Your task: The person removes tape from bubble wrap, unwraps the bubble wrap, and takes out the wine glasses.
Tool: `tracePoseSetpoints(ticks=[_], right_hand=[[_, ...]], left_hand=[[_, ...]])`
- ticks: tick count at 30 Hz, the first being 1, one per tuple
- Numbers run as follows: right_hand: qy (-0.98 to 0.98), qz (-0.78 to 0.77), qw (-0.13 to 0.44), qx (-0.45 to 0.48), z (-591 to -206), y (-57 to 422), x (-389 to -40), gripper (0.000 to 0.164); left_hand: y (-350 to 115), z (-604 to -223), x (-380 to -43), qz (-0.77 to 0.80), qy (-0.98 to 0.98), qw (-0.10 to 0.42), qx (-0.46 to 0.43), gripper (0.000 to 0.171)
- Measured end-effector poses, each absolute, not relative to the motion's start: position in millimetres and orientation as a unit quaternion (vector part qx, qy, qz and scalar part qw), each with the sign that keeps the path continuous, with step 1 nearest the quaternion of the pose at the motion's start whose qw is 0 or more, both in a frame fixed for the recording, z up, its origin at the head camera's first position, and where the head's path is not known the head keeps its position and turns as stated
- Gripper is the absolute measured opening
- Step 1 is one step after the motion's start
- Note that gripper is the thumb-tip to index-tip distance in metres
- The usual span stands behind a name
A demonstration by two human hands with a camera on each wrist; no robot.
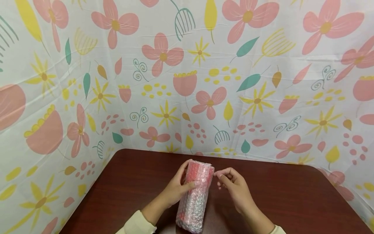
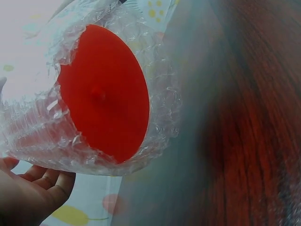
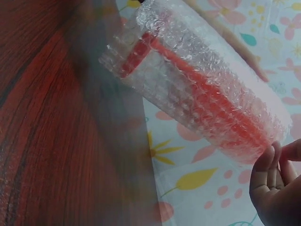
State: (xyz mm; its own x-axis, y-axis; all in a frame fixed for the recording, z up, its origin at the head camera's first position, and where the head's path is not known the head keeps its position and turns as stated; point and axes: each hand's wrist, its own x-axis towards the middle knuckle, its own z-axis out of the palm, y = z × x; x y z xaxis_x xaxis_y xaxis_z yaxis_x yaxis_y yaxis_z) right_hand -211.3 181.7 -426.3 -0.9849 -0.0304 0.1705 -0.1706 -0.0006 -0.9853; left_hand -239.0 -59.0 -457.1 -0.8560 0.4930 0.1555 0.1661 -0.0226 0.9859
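Note:
A cylinder-like package wrapped in bubble wrap [image 1: 193, 195] tilts over the table in the head view, its contents showing red and pale through the plastic. My left hand [image 1: 175, 187] grips its upper part from the left, thumb across the front and fingers behind. At the upper right side, my right hand [image 1: 235, 187] pinches the wrap's edge between thumb and index finger. The right wrist view also shows this right hand [image 3: 275, 183] at the package's far end. In the left wrist view, a flat red round end [image 2: 106, 94] shows through the wrap's opening.
The dark reddish-brown table [image 1: 277, 195] has rounded far corners. Behind it and along the left side hangs a white cloth [image 1: 187, 123] printed with flowers and leaves. Pale sleeves [image 1: 137, 224] cover the forearms.

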Motion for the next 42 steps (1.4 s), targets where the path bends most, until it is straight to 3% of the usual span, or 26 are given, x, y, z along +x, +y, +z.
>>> tracePoseSetpoints(ticks=[12,23,31,42], right_hand=[[-0.714,0.690,0.075,0.092,-430.4,182.7,-214.4,0.022],[-0.712,0.694,0.063,0.085,-430.8,181.3,-214.7,0.024],[-0.720,0.688,0.052,0.079,-429.4,181.5,-214.3,0.034],[-0.746,0.661,0.058,0.061,-427.8,181.3,-213.7,0.026]], left_hand=[[-57.5,-457.5,-239.7,0.673,0.695,0.119,0.224,0.085],[-57.3,-459.9,-239.9,0.676,0.692,0.128,0.219,0.085],[-56.3,-459.3,-241.1,0.665,0.705,0.112,0.218,0.089],[-53.8,-460.1,-239.5,0.655,0.720,0.087,0.212,0.088]])
